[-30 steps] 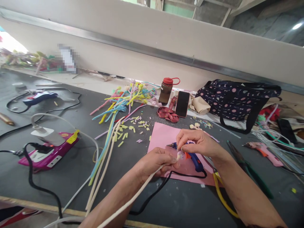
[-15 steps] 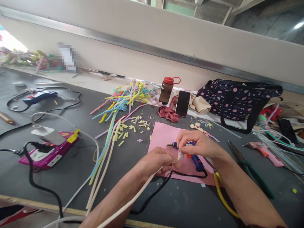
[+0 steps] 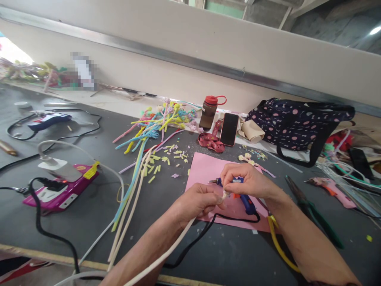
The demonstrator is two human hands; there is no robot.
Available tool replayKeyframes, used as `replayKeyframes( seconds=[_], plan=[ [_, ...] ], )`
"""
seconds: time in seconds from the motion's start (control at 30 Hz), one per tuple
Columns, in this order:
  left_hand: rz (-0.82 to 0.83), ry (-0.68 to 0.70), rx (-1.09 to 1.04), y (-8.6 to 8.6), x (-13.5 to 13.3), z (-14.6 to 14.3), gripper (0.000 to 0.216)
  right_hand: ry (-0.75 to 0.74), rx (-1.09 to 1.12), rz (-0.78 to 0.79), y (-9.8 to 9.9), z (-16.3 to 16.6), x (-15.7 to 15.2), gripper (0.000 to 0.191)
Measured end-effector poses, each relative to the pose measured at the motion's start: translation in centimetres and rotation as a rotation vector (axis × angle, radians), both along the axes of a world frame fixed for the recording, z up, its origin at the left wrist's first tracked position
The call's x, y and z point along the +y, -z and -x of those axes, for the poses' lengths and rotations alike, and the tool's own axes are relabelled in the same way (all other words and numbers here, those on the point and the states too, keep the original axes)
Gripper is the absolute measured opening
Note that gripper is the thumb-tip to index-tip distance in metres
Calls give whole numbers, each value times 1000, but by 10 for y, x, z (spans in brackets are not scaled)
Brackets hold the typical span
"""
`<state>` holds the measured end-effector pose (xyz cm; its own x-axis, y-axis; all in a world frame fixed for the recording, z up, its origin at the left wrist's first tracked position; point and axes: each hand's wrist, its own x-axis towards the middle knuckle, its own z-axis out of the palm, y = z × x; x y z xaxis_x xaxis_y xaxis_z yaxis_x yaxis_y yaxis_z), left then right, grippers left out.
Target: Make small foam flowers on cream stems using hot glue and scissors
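Observation:
A long cream cord (image 3: pixel 174 246) runs up from the bottom edge into my left hand (image 3: pixel 199 201), which is closed around it near its tip. My right hand (image 3: pixel 248 180) pinches the small pale piece at the cord's tip, touching the left fingertips; the fingers partly hide that piece. Beneath both hands lies a pink sheet (image 3: pixel 196 171). On it rests a blue hot glue gun (image 3: pixel 247 204) with a metal nozzle pointing left, partly covered by my right hand.
Colored cords (image 3: pixel 166 119) and cut yellow-green bits (image 3: pixel 154 169) lie left of the sheet. Pliers (image 3: pixel 309 214) and a pink glue gun (image 3: pixel 335 192) are at right. Behind stand a bottle (image 3: pixel 208 113), a phone (image 3: pixel 229 129) and a patterned bag (image 3: pixel 285 127). A magenta power strip (image 3: pixel 71 194) sits left.
Both hands stay nearly in place over the pink sheet, still pinching the cord's tip. The fingers and the cord have shifted only slightly.

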<state>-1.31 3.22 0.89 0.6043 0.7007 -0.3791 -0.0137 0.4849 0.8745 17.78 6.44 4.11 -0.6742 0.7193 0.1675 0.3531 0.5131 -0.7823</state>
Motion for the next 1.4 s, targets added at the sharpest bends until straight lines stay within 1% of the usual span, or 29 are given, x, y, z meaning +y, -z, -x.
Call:
replayKeyframes(
  seconds=[0.23, 0.5, 0.67, 0.73, 0.83, 0.93, 1.0, 1.07, 1.27, 1.4],
  plan=[
    [-21, 0, -19, 4, 0, 0, 16, -10, -17, 3, 0, 0, -1, 13],
    [-24, -1, -11, 3, -1, -1, 15, -21, -32, 22, 3, 1, 1, 13],
    [-24, -18, -31, 3, -2, -1, 15, -70, 45, 87, -1, 1, -1, 12],
    [8, -12, -41, 3, -1, -1, 15, -8, 130, 85, -3, 2, -3, 19],
    [83, 8, -101, 3, 0, 1, 17, 190, 289, 64, -3, 1, -3, 27],
    [148, 30, -195, 3, 1, 3, 17, 352, 413, 100, 0, -1, 1, 28],
    [170, 41, -241, 3, 2, 4, 16, 418, 454, 143, 2, -2, 4, 27],
    [176, 43, -279, 4, 2, 4, 15, 434, 460, 181, 4, -2, 7, 26],
    [158, 13, -339, 8, 2, 5, 15, 412, 431, 220, 2, 0, 4, 20],
    [157, 19, -369, 9, 2, 4, 16, 395, 402, 252, 1, 3, 2, 17]
  ],
)
